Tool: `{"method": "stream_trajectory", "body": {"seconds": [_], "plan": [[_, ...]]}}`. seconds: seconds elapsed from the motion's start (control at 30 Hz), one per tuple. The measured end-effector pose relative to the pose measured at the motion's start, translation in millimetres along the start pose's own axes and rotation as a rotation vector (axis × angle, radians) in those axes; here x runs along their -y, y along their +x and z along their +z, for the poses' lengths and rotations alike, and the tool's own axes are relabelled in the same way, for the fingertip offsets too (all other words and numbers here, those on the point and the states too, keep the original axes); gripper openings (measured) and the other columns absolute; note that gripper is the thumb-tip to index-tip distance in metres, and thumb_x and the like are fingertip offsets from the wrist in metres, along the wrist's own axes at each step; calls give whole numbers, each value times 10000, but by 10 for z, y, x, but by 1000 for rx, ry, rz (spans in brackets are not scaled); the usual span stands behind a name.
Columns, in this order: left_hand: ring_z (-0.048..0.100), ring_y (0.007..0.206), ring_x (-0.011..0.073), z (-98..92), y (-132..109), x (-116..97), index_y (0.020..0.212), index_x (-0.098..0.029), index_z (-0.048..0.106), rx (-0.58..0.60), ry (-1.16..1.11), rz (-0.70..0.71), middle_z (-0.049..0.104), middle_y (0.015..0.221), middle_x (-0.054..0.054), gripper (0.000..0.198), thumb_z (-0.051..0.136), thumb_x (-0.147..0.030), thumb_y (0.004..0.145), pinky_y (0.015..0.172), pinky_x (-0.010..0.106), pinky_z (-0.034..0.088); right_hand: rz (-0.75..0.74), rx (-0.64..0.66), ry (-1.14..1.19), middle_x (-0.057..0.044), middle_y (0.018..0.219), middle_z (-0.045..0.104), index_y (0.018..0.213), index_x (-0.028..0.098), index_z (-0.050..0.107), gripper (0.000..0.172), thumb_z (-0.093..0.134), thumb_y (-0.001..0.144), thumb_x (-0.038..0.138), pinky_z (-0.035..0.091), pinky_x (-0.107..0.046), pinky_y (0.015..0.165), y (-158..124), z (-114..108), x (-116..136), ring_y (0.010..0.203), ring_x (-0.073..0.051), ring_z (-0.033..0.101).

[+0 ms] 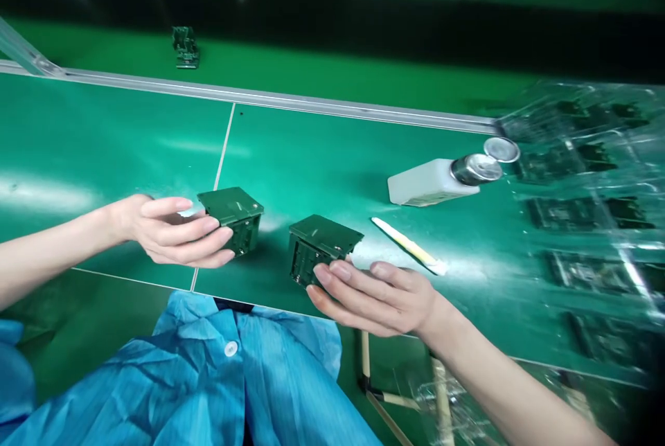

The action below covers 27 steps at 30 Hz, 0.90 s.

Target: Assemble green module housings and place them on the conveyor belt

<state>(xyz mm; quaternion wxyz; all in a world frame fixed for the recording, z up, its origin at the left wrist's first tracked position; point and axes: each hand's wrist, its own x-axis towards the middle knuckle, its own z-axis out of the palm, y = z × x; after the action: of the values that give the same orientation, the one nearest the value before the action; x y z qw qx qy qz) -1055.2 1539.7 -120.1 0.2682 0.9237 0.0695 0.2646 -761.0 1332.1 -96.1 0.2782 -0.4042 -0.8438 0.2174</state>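
Observation:
My left hand [179, 230] is closed around the side of a dark green box-shaped circuit board module [232, 207], with the thumb above and the fingers along the near side. A similar green module [325, 235] is in my right hand [377, 293], whose fingers press on its lower right side. The two modules are tilted and a short gap separates them, just above the green bench mat [312, 148]. Both palms are turned away, so part of each grip is hidden.
Right of the modules lies a slim white and yellow tool [408, 244]. Behind it is a white bottle [429, 181] with its metal lid flipped up. Clear plastic trays [587, 169] holding several boards fill the right side. A small circuit board [185, 48] sits beyond the metal rail [280, 100].

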Motion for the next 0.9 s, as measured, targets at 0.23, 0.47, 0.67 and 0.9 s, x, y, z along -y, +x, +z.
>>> {"method": "stream_trajectory", "body": {"seconds": [0.23, 0.47, 0.67, 0.9], "plan": [[720, 954, 218, 273, -25, -427, 1050, -311, 687, -98, -84, -69, 752, 1084, 26, 390, 835, -303, 690, 943, 430, 575, 338, -537, 161, -9, 1031, 723, 972, 290, 688, 304, 876, 734, 309, 607, -489, 895, -53, 389, -149, 919, -244, 709], [694, 1083, 246, 844, -53, -906, 1052, -221, 667, -665, -1401, -1012, 718, 1128, 102, 443, 516, -609, 900, 1008, 476, 551, 592, -1047, 1404, -99, 1058, 688, 982, 215, 634, 565, 497, 888, 755, 570, -548, 937, 316, 977, -91, 965, -279, 673], [540, 1320, 211, 959, 130, -995, 1076, -216, 662, -751, -1435, -1046, 649, 1251, 112, 515, 417, -638, 913, 1185, 432, 404, 455, -1175, 1811, -44, 1090, 677, 1010, 255, 660, 464, 566, 875, 689, 445, -524, 1126, 504, 1053, 82, 1002, -237, 661], [484, 1390, 247, 974, 142, -1044, 1179, -193, 622, -632, -1298, -999, 594, 1346, 151, 600, 336, -660, 933, 1191, 460, 410, 426, -1103, 1626, -105, 1162, 658, 1071, 215, 658, 548, 526, 897, 718, 537, -556, 1022, 500, 1020, 81, 1077, -298, 652]]}}
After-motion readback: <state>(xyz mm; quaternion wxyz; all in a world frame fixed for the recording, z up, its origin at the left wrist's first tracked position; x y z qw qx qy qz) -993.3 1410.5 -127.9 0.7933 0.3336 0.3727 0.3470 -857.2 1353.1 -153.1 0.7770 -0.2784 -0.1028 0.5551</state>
